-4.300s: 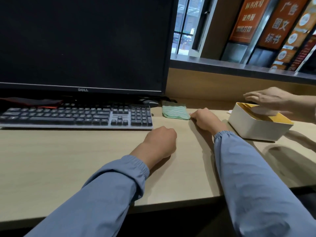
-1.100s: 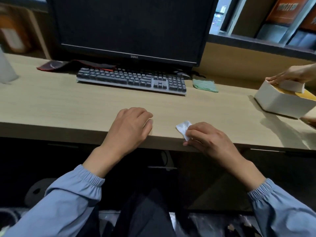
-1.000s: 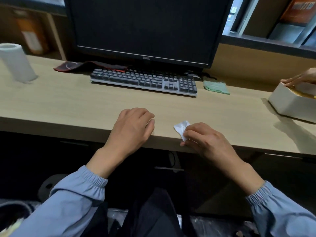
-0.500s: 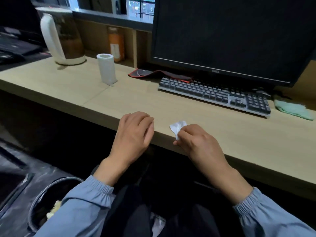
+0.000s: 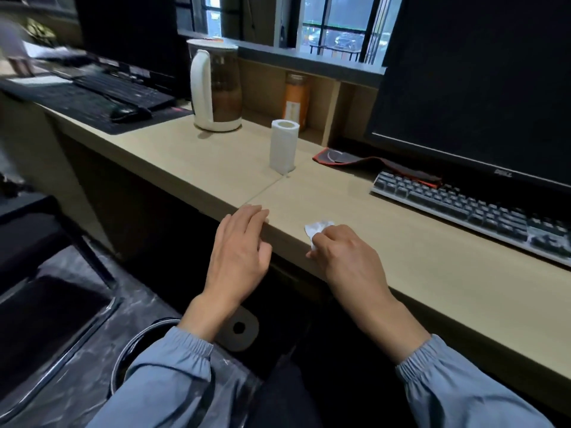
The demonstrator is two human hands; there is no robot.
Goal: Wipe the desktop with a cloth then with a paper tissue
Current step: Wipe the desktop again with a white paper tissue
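Spreading left hand (image 5: 239, 257) beside tissue (image 5: 318, 227)

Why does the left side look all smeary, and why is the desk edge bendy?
Head view: the far-left keyboard and mouse are motion-blurred; the hands, left and right, and tissue look sharper. The wide-angle lens slants and bends the desk. Windows are bright, under-desk dark.

Your sleeves (image 5: 173, 372) are pale blue, the tissue (image 5: 318, 227) white on a light wood-grain desktop (image 5: 432, 267); far left, a white-handled kettle (image 5: 214, 88), brown inside.
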